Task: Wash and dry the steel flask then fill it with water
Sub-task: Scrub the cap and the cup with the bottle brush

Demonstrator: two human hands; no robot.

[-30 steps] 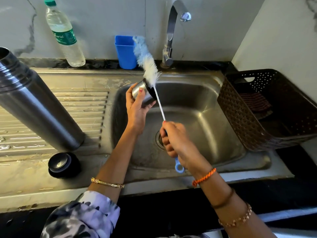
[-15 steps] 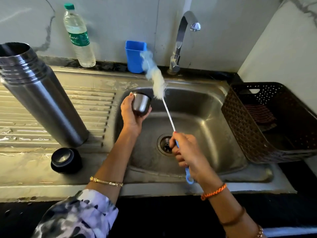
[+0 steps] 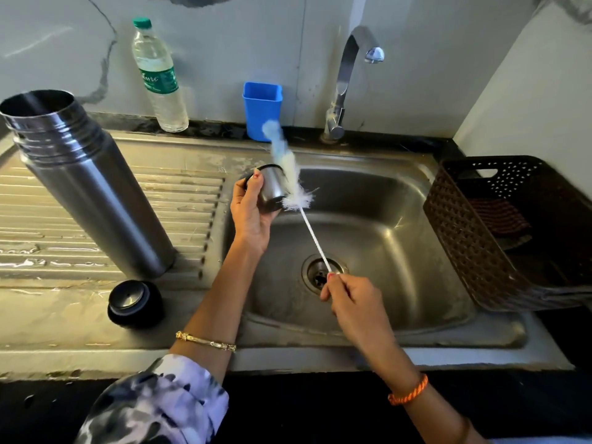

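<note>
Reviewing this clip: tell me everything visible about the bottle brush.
The bottle brush has a thin white stem and a fluffy white bristle head with a bluish tip, blurred. It slants up and away from the right hand, whose fingers pinch the stem's lower part over the sink. The bristles lie against the side of the small steel cup held in the left hand. Its handle end is hidden.

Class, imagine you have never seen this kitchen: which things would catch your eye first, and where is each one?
The tall steel flask stands open on the draining board at the left, its black lid in front of it. Over the sink, the left hand holds a small steel cup while the right hand works a white bottle brush against it.
</note>
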